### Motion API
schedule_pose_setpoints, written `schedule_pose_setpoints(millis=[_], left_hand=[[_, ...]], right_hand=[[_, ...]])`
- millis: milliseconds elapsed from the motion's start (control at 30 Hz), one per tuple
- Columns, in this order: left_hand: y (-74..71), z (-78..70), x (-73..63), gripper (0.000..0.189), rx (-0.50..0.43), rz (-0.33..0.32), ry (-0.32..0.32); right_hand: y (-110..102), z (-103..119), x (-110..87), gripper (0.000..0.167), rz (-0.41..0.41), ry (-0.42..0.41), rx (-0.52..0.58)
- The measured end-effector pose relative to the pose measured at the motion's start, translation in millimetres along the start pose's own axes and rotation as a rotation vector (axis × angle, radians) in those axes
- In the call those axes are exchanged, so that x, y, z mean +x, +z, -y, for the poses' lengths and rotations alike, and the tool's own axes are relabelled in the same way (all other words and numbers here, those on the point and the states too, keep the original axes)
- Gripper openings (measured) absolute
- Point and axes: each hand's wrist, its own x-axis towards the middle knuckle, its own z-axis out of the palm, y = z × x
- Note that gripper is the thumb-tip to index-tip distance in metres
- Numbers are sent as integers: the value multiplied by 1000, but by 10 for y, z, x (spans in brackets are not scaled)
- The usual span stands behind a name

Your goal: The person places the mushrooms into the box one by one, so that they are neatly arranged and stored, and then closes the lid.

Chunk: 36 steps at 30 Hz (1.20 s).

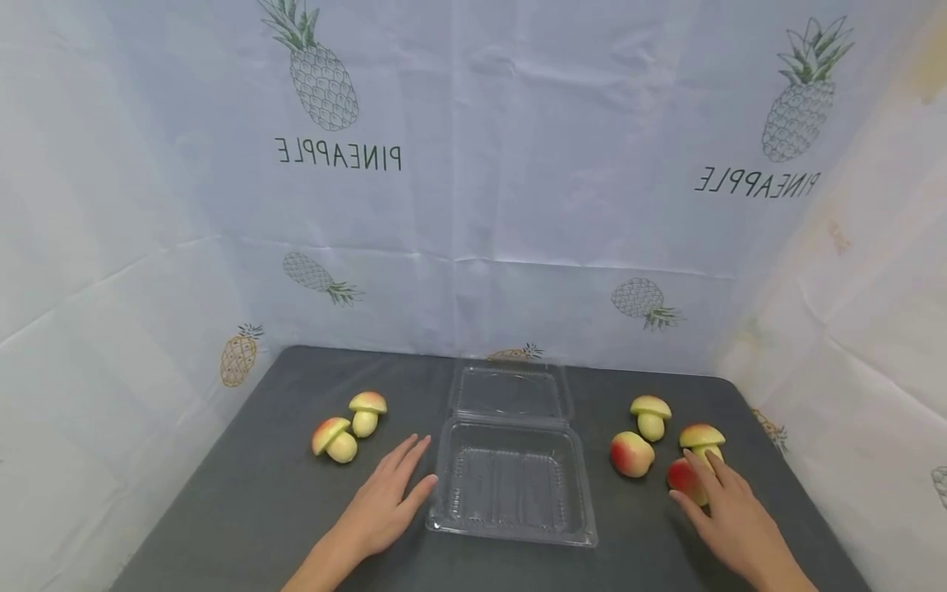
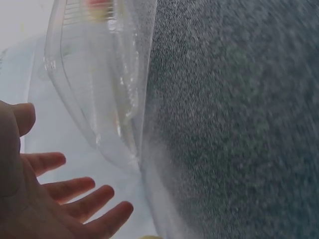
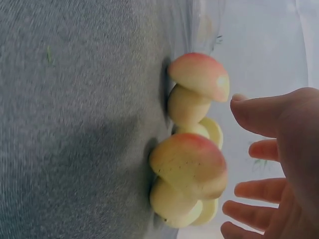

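- Left hand (image 1: pixel 382 506), left of centre, is released, fingers straight and apart, just beside the left edge of the see-through container base (image 1: pixel 510 493).
- Right hand (image 1: pixel 732 518), on the right, is also released, its fingers loosely spread over a red-capped mushroom (image 1: pixel 678 478); the right wrist view shows a gap between fingers and mushrooms.
- That container base sits in the middle of the dark table (image 1: pixel 251 518), between both hands.
- Just left of the red-capped mushroom lies another red one (image 1: pixel 631 455), its cap turned to the near side.
- Slightly farther, a red-and-yellow mushroom (image 1: pixel 701 434) is partly behind the right fingers; well to the left, a tilted mushroom (image 1: pixel 336 440) rests on the table.
- Farther still are a yellow mushroom (image 1: pixel 651 415) on the right and a red-topped mushroom (image 1: pixel 367 411) on the left.
- Hinged lid (image 1: pixel 510 393) lies open, behind its base.
- Farthest, white cloth (image 1: pixel 547 214) with printed pineapples hangs behind the table.
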Motion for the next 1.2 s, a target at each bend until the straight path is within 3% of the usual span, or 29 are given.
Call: schedule_pose_setpoints(millis=[267, 567, 900, 1200], left_hand=[[50, -15, 37, 63, -88, 30, 30], [107, -2, 85, 58, -290, 68, 37], [143, 9, 104, 57, -355, 100, 36], [160, 48, 122, 59, -426, 145, 7]], right_hand=[[42, -110, 27, 72, -39, -16, 39], [102, -204, 77, 68, -69, -89, 88], [88, -264, 123, 70, -23, -154, 124], [109, -268, 142, 69, -33, -190, 136]])
